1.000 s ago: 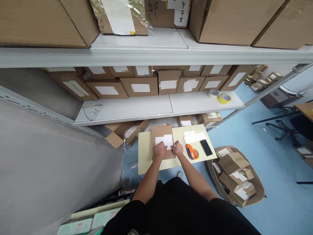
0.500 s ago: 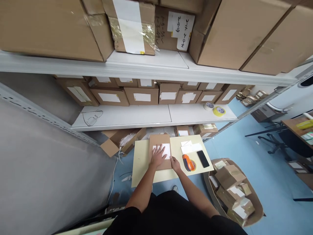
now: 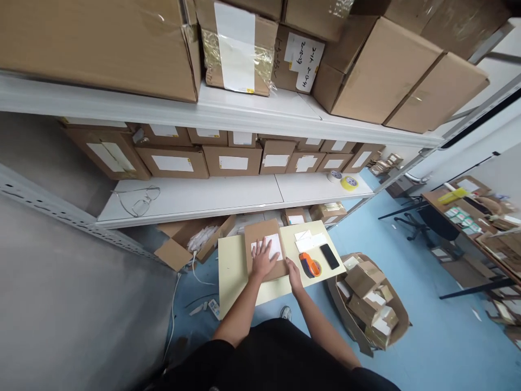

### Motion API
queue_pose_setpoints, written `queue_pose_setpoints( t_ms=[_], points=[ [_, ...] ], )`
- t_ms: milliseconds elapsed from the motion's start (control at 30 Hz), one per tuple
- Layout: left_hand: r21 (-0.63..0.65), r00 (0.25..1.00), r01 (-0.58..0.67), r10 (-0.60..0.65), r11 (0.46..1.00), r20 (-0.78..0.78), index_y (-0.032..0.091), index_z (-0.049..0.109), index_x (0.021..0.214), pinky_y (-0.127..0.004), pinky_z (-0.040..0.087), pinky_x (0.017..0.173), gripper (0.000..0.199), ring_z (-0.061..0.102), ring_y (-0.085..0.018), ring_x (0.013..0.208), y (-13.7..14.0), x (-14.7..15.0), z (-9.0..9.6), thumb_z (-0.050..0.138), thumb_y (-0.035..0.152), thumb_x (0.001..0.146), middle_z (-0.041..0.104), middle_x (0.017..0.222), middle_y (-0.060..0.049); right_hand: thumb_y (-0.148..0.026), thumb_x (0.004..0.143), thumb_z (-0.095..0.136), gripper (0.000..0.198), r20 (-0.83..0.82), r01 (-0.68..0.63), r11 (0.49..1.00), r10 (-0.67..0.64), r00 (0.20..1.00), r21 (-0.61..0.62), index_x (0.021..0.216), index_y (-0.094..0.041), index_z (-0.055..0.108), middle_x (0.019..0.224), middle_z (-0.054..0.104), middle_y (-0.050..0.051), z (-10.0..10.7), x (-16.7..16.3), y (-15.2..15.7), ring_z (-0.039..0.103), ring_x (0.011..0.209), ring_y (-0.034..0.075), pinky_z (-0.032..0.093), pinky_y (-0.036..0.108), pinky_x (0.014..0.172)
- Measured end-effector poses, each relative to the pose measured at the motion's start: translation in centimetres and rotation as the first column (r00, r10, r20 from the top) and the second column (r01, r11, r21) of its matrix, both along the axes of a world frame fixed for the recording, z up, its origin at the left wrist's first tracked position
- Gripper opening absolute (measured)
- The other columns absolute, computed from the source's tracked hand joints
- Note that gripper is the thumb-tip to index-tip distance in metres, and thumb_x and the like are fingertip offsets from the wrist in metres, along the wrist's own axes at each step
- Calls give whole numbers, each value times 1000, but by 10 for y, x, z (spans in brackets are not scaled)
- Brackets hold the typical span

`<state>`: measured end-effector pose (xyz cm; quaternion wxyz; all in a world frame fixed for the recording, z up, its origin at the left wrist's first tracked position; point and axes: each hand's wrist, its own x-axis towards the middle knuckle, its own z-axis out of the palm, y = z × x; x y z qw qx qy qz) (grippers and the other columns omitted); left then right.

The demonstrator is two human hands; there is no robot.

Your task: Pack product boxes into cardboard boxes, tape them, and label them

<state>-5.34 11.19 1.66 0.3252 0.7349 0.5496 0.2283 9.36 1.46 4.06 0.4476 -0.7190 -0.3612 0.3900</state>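
A flat brown cardboard box [image 3: 254, 231] lies on a pale yellow board [image 3: 232, 266] at waist height. On its top is a white label [image 3: 275, 244]. My left hand [image 3: 264, 262] rests over the label with its fingers spread. At the box's right edge, near the front corner, my right hand [image 3: 294, 276] has its fingers curled against the side. An orange tape dispenser [image 3: 310, 264] lies just right of that hand. Beyond it are several white paper slips [image 3: 309, 241] and a black phone [image 3: 329, 256].
Shelves of labelled boxes [image 3: 232, 161] rise in front. Eyeglasses [image 3: 140, 205] and tape rolls [image 3: 349, 183] lie on the middle shelf. A large carton [image 3: 402, 320] full of parcels stands on the floor at right. An open box [image 3: 175, 255] sits at lower left, beside white cables [image 3: 175, 304].
My view has turned to the right, showing more of the desk there. The box now lies slightly turned on the board. My left hand stays on the label and my right hand at the edge.
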Motion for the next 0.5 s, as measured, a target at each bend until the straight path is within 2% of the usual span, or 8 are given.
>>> queue_pose_setpoints(
  t_ms=[33,100,167,200,267,333,433,500],
  points=[
    [-34,998,-36,38,999,51,31,37,161,-49,0,130,71,0,-28,162,4,-7,1,47,60,97,19,174,-2,-77,86,53,74,-31,12,1000,-12,999,-1,126,-19,74,136,69,14,10,-2,1,58,135,33,44,47,115],
    [-140,978,-100,123,985,166,29,40,160,-45,7,131,64,7,-24,162,13,-22,1,40,58,102,23,173,-3,-75,86,58,72,-73,-72,997,73,995,23,132,-21,71,137,69,13,28,-5,3,58,136,31,40,47,119],
    [-268,941,-133,207,954,269,25,46,156,-41,13,130,63,14,-22,161,19,-38,1,36,57,103,27,172,-6,-71,88,60,68,-33,-160,985,162,986,71,136,-23,68,139,68,12,39,-9,8,58,136,30,38,47,120],
    [-326,921,-131,236,936,309,23,46,156,-39,16,130,65,17,-22,160,19,-46,1,37,59,103,28,171,-7,-69,89,60,67,26,-153,984,151,988,88,137,-23,67,141,67,13,42,-10,10,57,137,29,37,47,121],
    [-411,899,-102,262,906,352,22,41,159,-37,21,128,75,23,-23,159,15,-58,0,47,65,98,30,171,-9,-66,89,60,68,182,-51,995,35,983,88,138,-19,66,147,61,16,40,-10,16,51,142,31,33,49,123],
    [-451,905,-40,224,892,362,22,32,163,-36,25,127,88,28,-25,157,5,-65,-1,57,69,92,30,170,-11,-65,88,59,68,281,28,999,-40,959,46,133,-15,68,148,59,19,31,-8,21,45,146,34,28,52,124],
    [-447,950,21,122,894,288,22,30,163,-40,25,126,102,23,-29,159,-11,-66,-6,68,71,82,24,172,-15,-64,89,57,60,222,-99,995,97,970,-3,123,-17,74,141,65,18,15,-12,25,46,146,33,30,52,124],
    [-420,973,-3,100,908,209,21,30,163,-42,27,125,107,20,-32,159,-17,-67,-10,73,72,78,21,172,-17,-62,91,55,55,172,-201,979,195,966,22,120,-20,76,137,68,14,6,-19,25,49,144,30,32,49,123]
  ],
)
